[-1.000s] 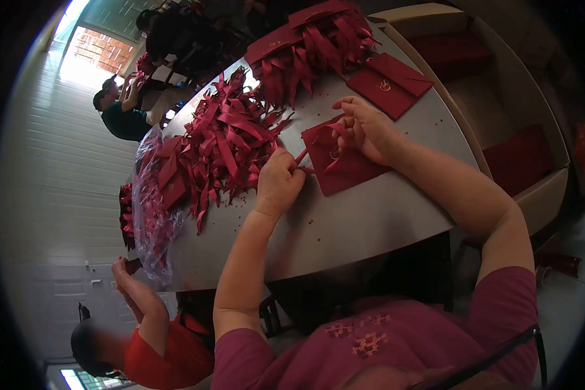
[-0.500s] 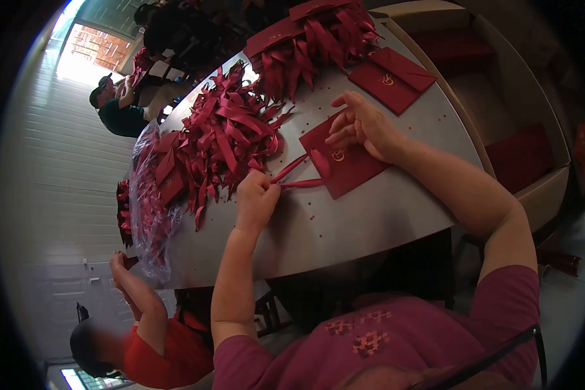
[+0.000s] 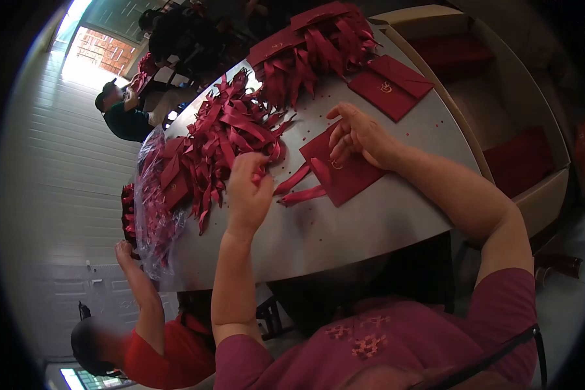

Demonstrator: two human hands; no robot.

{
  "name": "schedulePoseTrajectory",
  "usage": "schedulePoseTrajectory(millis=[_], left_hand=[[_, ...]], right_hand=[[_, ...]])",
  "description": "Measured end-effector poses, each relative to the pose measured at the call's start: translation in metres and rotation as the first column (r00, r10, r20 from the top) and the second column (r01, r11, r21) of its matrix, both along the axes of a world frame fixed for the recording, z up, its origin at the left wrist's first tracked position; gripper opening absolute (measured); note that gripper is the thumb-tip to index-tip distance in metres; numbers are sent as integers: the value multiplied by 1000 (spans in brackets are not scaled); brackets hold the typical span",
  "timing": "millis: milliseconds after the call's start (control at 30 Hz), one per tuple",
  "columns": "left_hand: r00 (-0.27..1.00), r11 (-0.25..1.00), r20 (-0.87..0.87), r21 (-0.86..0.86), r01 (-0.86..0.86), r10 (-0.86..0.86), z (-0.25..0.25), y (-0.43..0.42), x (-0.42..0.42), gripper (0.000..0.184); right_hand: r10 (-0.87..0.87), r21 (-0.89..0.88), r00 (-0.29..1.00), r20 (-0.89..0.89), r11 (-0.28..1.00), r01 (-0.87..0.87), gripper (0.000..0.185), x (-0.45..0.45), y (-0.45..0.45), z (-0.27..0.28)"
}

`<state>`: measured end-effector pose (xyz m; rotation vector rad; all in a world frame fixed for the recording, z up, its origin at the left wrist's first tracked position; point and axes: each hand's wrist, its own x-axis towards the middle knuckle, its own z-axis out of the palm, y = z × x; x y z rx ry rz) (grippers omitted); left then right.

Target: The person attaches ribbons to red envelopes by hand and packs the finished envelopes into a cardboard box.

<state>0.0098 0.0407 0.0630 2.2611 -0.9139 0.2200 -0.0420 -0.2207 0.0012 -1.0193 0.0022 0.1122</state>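
A dark red paper bag [image 3: 357, 182] with a gold emblem lies flat on the table in front of me. Two ends of its red ribbon handle [image 3: 304, 195] stretch left across the tabletop. My right hand [image 3: 365, 138] rests over the bag's upper part, fingers loosely bent and apart, partly covering the emblem. Just left of the ribbon ends, my left hand [image 3: 248, 198] is raised with thumb and fingers apart, off the ribbon. A bit of red shows in its gap; whether it is the pile behind, I cannot tell.
Loose red ribbons and bags form a heap [image 3: 224, 130] on the grey table [image 3: 266, 250], beside clear plastic [image 3: 156, 214]. More ribboned bags [image 3: 312, 45] and a single bag [image 3: 393, 88] lie farther back. An open carton [image 3: 487, 97] stands right. A person in red [image 3: 166, 354] sits left.
My left hand has let go of the ribbon ends and shifted slightly up and left, its fingers opening. The ribbon now lies slack. My right hand has stayed on the bag.
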Motion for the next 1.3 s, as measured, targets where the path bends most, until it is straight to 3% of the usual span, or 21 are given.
schedulePoseTrajectory(millis=[33,100,200,333,400,433,533,600,700,767,800,833,867,900,933,1000,1033,1100,1133,1200,1300], left_hand=[[980,984,84,18,178,-179,0,-14,-1,35],[925,909,96,244,337,-368,-2,-37,-9,40],[929,872,-76,323,367,-363,12,-59,-45,47],[915,846,42,400,353,-401,-15,-61,-61,50],[930,907,-192,228,354,-315,-16,-58,-53,40],[933,910,-184,227,348,-311,-19,-56,-49,40],[905,844,-35,347,410,-425,-16,-53,-43,26],[808,892,416,357,277,-417,-6,-52,-46,17],[870,982,458,133,137,-183,28,-38,-47,11],[967,984,239,-126,126,-93,48,-28,-45,7],[1000,975,6,-221,20,-19,54,-24,-47,12],[1000,975,9,-222,6,-4,56,-23,-45,12],[948,964,-305,-267,4,-88,58,-26,-38,15],[795,949,-580,-314,-15,-179,59,-30,-31,17],[734,959,-653,-284,-10,-186,40,-34,-18,21],[902,999,-431,52,3,20,-9,-40,9,26],[990,982,36,130,-140,137,-29,-43,6,32],[957,904,78,314,-289,279,-7,-66,-35,44],[954,902,69,314,-297,291,2,-72,-51,44],[960,808,-204,588,-35,190,13,-81,-71,49],[962,846,-233,533,6,140,-4,-79,-72,59]], right_hand=[[0,27,1000,5,1000,0,57,1,-1,-1],[1,100,1000,3,995,-2,57,5,-4,-3],[-26,261,1000,12,965,22,58,4,-13,-1],[-111,400,992,53,913,81,60,4,-21,5],[-123,401,989,83,913,80,59,3,-25,9],[-133,401,985,110,913,78,58,3,-28,11],[-169,416,965,203,907,71,57,6,-40,17],[-222,419,937,271,903,93,57,11,-59,23],[-319,442,886,337,884,151,58,12,-92,36],[-421,471,849,320,848,243,57,13,-103,36],[-437,443,856,276,848,290,55,13,-104,36],[-424,443,862,278,853,276,55,14,-103,33],[-427,408,880,208,856,319,53,15,-101,28],[-428,368,893,137,859,355,51,17,-99,24],[-407,365,903,141,869,334,51,19,-98,18],[-366,271,924,109,905,327,50,22,-92,10],[-387,208,920,69,907,366,47,20,-85,14],[-375,145,925,54,920,364,43,19,-76,20],[-373,86,927,35,925,369,40,18,-70,22],[-347,-49,931,109,934,354,32,13,-59,28],[-229,-341,936,269,886,314,18,13,-36,37]])
